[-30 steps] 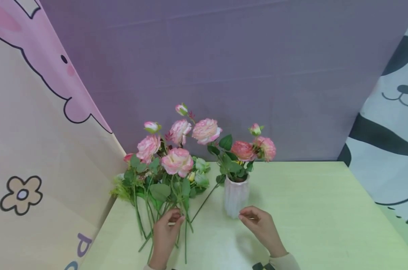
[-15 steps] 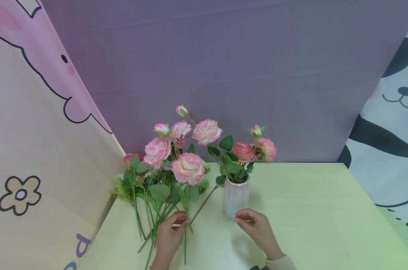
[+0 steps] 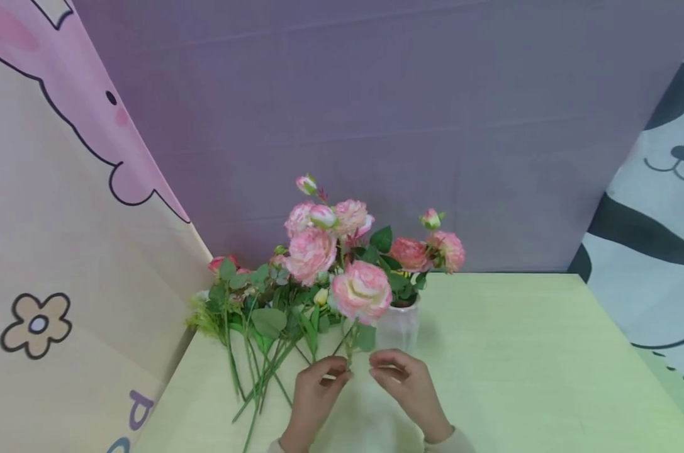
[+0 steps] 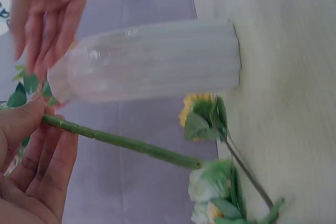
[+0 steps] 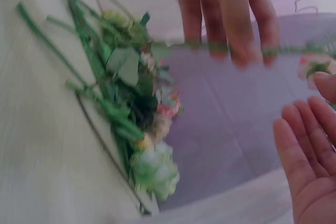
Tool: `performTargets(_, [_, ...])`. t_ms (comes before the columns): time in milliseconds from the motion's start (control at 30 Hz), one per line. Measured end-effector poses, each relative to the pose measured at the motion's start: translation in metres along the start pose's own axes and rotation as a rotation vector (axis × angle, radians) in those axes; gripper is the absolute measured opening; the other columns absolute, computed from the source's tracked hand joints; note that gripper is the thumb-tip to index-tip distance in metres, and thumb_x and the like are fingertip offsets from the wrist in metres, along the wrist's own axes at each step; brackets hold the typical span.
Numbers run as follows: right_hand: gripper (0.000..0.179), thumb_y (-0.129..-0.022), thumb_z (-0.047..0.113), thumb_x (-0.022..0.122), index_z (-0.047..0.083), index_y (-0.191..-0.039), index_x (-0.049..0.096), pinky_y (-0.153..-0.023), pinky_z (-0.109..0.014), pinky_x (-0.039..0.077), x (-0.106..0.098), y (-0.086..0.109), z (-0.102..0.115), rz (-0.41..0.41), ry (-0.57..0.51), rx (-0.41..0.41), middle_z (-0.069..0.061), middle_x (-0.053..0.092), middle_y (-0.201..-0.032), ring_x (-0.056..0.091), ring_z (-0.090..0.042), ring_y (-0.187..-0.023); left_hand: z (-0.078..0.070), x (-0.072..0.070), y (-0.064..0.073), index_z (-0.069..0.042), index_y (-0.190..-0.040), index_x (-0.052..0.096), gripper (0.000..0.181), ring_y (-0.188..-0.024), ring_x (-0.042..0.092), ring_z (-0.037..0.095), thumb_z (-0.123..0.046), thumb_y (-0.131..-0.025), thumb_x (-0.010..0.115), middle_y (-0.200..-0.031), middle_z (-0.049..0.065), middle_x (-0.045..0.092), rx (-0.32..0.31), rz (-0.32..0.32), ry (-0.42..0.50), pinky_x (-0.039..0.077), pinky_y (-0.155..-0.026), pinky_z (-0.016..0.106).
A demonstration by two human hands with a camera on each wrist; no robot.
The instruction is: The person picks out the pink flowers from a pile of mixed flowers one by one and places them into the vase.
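Note:
My left hand point(image 3: 318, 396) pinches the green stem point(image 4: 121, 141) of an artificial pink peony point(image 3: 362, 291) between thumb and fingers. This spray also bears a second bloom point(image 3: 311, 255) and a bud point(image 3: 323, 216); its stem's bare end slants down free in the left wrist view. Facing it, my right hand point(image 3: 408, 391) holds nothing, its fingers parted from the thumb close beside the stem. Behind both hands stands a white ribbed vase point(image 3: 399, 328), partly hidden by the peony. Coral-pink flowers point(image 3: 411, 254) and green leaves rise out of it.
A pile of artificial flowers point(image 3: 269, 322) lies left of the vase, its stems crossing toward the front. In the left wrist view, a yellow flower point(image 4: 195, 109) lies near the vase's base. A purple backdrop point(image 3: 432, 157) closes off the table's point(image 3: 523, 352) far edge.
My left hand has carried the peony spray rightward from over the flower pile to in front of the vase. The right hand has shifted left toward it.

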State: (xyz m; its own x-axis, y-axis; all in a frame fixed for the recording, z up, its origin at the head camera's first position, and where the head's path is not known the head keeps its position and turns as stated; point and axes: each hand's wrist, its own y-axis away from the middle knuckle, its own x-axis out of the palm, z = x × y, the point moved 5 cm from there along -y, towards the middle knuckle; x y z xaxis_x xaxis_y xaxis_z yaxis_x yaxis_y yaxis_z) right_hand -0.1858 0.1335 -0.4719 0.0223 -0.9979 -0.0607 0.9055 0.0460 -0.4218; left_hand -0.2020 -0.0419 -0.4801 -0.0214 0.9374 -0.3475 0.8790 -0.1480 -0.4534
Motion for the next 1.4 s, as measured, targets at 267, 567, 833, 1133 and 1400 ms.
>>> performTargets(267, [0.019, -0.079, -0.014, 0.065, -0.010, -0.098, 0.062, -0.075, -0.028, 0.057, 0.002, 0.002, 0.018, -0.080, -0.034, -0.101, 0.002, 0.069, -0.093, 0.064, -0.006, -0.086, -0.013, 0.023, -0.001, -0.012, -0.095, 0.070, 0.014, -0.071, 0.066, 0.007, -0.013, -0.081, 0.073, -0.089, 0.003, 0.072, 0.090, 0.064, 0.052, 0.054, -0.057, 0.018])
performTargets(567, [0.020, -0.077, -0.018, 0.063, -0.009, -0.094, 0.060, -0.072, -0.026, 0.057, -0.003, 0.002, 0.026, -0.161, -0.047, -0.147, 0.007, 0.066, -0.093, 0.064, -0.007, -0.084, -0.023, 0.031, -0.003, -0.012, -0.095, 0.070, 0.014, -0.070, 0.066, 0.008, -0.013, -0.081, 0.072, -0.089, 0.002, 0.072, 0.142, 0.103, 0.060, 0.053, -0.056, 0.015])
performTargets(833, [0.018, -0.076, -0.017, 0.067, -0.007, -0.091, 0.062, -0.069, -0.027, 0.057, -0.010, 0.000, 0.029, -0.207, 0.006, -0.123, 0.003, 0.066, -0.088, 0.064, -0.007, -0.080, -0.027, 0.036, -0.007, -0.013, -0.097, 0.072, 0.014, -0.072, 0.065, 0.006, -0.015, -0.083, 0.071, -0.089, 0.002, 0.072, 0.114, 0.134, 0.078, 0.054, -0.059, 0.016])
performTargets(1133, [0.022, -0.074, -0.019, 0.067, -0.011, -0.093, 0.062, -0.068, -0.026, 0.057, -0.021, -0.004, 0.032, -0.229, 0.013, -0.135, 0.005, 0.067, -0.087, 0.065, -0.006, -0.080, -0.026, 0.039, -0.007, -0.009, -0.104, 0.071, 0.022, -0.074, 0.067, 0.009, -0.012, -0.082, 0.071, -0.096, 0.005, 0.072, 0.130, 0.172, 0.096, 0.055, -0.060, 0.018])
performTargets(1400, [0.023, -0.074, -0.018, 0.068, -0.010, -0.095, 0.063, -0.065, -0.023, 0.056, -0.037, -0.010, 0.037, -0.272, 0.074, -0.104, 0.008, 0.066, -0.089, 0.065, -0.005, -0.080, -0.019, 0.032, -0.005, -0.008, -0.107, 0.069, 0.025, -0.074, 0.067, 0.007, -0.014, -0.083, 0.072, -0.091, 0.006, 0.072, 0.078, 0.164, 0.072, 0.055, -0.059, 0.019])
